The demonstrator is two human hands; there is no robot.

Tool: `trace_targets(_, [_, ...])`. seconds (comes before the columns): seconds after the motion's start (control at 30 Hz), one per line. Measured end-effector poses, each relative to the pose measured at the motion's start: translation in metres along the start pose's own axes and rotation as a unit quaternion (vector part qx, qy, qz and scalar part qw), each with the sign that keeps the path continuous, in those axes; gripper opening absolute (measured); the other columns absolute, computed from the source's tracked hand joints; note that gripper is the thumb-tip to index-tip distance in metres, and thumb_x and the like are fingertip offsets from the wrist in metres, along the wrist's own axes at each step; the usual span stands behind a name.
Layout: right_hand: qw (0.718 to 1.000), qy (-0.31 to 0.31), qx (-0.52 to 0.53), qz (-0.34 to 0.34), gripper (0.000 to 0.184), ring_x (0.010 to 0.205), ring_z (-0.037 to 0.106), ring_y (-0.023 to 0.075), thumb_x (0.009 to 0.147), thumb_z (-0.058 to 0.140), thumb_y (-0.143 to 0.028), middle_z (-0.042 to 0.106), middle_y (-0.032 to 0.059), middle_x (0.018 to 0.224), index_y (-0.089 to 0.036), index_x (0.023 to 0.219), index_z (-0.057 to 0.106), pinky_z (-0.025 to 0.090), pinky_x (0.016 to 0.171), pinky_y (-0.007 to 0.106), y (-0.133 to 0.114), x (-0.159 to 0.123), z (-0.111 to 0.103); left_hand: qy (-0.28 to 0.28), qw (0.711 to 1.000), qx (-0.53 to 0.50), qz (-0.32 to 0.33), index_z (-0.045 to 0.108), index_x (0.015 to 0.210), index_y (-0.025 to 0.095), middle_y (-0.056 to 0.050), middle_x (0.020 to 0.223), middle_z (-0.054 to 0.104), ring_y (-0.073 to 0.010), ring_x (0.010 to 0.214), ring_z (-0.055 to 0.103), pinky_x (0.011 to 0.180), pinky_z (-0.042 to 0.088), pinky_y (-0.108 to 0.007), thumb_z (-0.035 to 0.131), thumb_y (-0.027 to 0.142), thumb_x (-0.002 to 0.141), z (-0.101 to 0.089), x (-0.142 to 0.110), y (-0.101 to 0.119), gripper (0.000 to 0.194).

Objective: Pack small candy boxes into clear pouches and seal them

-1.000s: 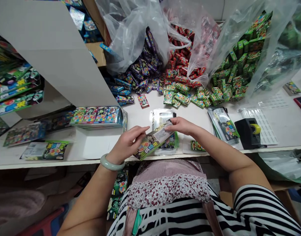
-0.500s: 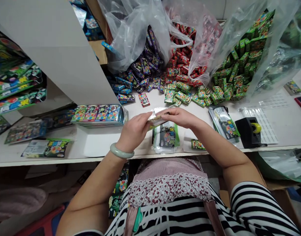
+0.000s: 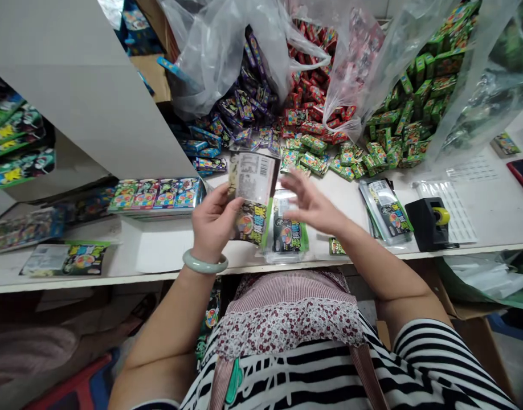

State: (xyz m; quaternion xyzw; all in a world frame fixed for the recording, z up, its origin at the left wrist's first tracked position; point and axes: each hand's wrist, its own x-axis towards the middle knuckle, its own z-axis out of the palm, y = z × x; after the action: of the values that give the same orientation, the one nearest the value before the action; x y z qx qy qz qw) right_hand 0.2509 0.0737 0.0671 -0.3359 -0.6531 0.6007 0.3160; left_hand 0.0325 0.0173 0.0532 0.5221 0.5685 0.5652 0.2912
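Observation:
My left hand [image 3: 214,222], with a pale bangle on its wrist, grips a flat printed package [image 3: 253,181] by its left edge. The package is held upright above the table, its barcode panel facing me and colourful lettering on the lower part. To its right, my right hand [image 3: 313,202] is raised with fingers spread and slightly blurred, holding nothing. Below and between the hands, similar clear-wrapped packages [image 3: 289,230] lie on the table. Small green boxes [image 3: 315,162] lie just beyond my right hand.
Plastic bags spill purple boxes [image 3: 244,105], red boxes [image 3: 308,117] and green boxes [image 3: 415,108] along the back. At left stands a stack of printed cards [image 3: 159,195] beside a white tray [image 3: 159,247]. A black tape dispenser [image 3: 428,225], more packages [image 3: 387,210] and a phone [image 3: 522,176] are at right.
Both hands were together on the package, which was tilted nearly flat. Now the right hand has let go and moved off, while the left holds the package upright, its printed face showing.

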Motion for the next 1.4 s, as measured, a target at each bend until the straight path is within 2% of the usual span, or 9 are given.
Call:
trace_targets(0.17, [0.986,-0.015,0.109,0.126,0.022,0.077,0.067,0.0152,0.083,0.067,-0.042,0.068,0.0012,0.080,-0.021,0.090,0.064,0.058,0.083,0.040,0.044,-0.021,0.015,-0.047,0.973,-0.156,-0.166,0.066,0.105,0.019,-0.005,0.091,0.073,-0.0190,0.086,0.071,0.073,0.061,-0.030,0.071,0.040,0.081,0.024,-0.018,-0.013,0.032])
trace_targets(0.33, [0.977,-0.022,0.169,0.131,0.037,0.101,0.066,0.0183,0.073,0.077,-0.036,0.070,0.0055,0.109,-0.024,0.105,0.063,0.055,0.092,0.039,0.044,-0.024,0.019,0.022,0.980,-0.142,-0.134,0.064,0.112,0.021,-0.006,0.105,0.073,-0.0171,0.096,0.070,0.086,0.059,-0.030,0.074,0.037,0.078,0.032,-0.025,-0.022,0.038])
trace_targets(0.5, [0.979,-0.011,0.127,0.159,0.022,0.065,0.055,0.0110,0.074,0.076,-0.034,0.061,-0.0028,0.075,-0.021,0.082,0.060,0.051,0.066,0.030,0.047,-0.024,0.034,0.019,0.965,-0.188,-0.183,0.068,0.104,0.020,-0.004,0.103,0.074,-0.0174,0.095,0.069,0.085,0.058,-0.028,0.081,0.040,0.071,0.026,-0.033,-0.026,0.041])
trace_targets(0.73, [0.974,-0.081,0.123,0.171,0.030,0.071,0.049,0.0103,0.076,0.077,-0.038,0.052,-0.0046,0.075,-0.020,0.082,0.054,0.043,0.066,0.026,0.065,-0.046,0.036,0.009,0.919,-0.252,-0.302,0.069,0.099,0.020,-0.002,0.097,0.073,-0.0151,0.086,0.069,0.079,0.057,-0.025,0.088,0.038,0.064,0.019,-0.061,-0.028,0.044])
trace_targets(0.87, [0.977,-0.102,0.066,0.173,0.029,0.062,0.037,0.0083,0.080,0.073,-0.032,0.039,-0.0074,0.066,-0.020,0.072,0.048,0.036,0.060,0.025,0.068,-0.064,0.029,0.011,0.937,-0.265,-0.226,0.067,0.109,0.023,0.003,0.076,0.063,-0.0072,0.065,0.059,0.063,0.052,-0.016,0.087,0.037,0.068,0.022,-0.051,-0.028,0.047])
trace_targets(0.97, [0.973,-0.123,0.097,0.172,0.020,0.067,0.047,0.0093,0.080,0.072,-0.029,0.048,-0.0063,0.070,-0.020,0.081,0.055,0.044,0.067,0.027,0.060,-0.069,0.022,0.020,0.959,-0.242,-0.144,0.065,0.117,0.025,0.008,0.063,0.046,-0.0039,0.054,0.048,0.055,0.047,-0.012,0.087,0.031,0.068,0.028,-0.039,-0.025,0.053])
trace_targets(1.1, [0.982,-0.009,0.162,0.091,0.039,0.097,0.061,0.0147,0.075,0.075,-0.027,0.064,0.0004,0.102,-0.024,0.109,0.055,0.050,0.092,0.034,0.045,-0.061,0.013,-0.030,0.974,-0.198,-0.105,0.062,0.124,0.029,0.003,0.076,0.058,-0.0065,0.066,0.057,0.059,0.050,-0.014,0.083,0.032,0.073,0.035,-0.042,-0.021,0.055])
trace_targets(1.27, [0.987,0.067,0.115,0.090,0.056,0.071,0.061,0.0123,0.076,0.075,-0.030,0.060,-0.0070,0.075,-0.027,0.124,0.047,0.055,0.075,0.033,0.044,-0.048,0.013,-0.067,0.980,-0.168,-0.082,0.067,0.119,0.027,-0.003,0.098,0.068,-0.0118,0.084,0.065,0.071,0.057,-0.020,0.080,0.036,0.076,0.028,-0.050,-0.018,0.046])
trace_targets(1.4, [0.990,0.075,0.082,0.086,0.071,0.074,0.064,0.0140,0.076,0.075,-0.031,0.066,-0.0033,0.090,-0.033,0.138,0.039,0.056,0.074,0.035,0.044,-0.051,0.017,-0.074,0.989,-0.114,-0.054,0.069,0.115,0.023,-0.005,0.101,0.070,-0.0116,0.081,0.065,0.070,0.058,-0.021,0.079,0.033,0.078,0.018,-0.050,-0.014,0.040])
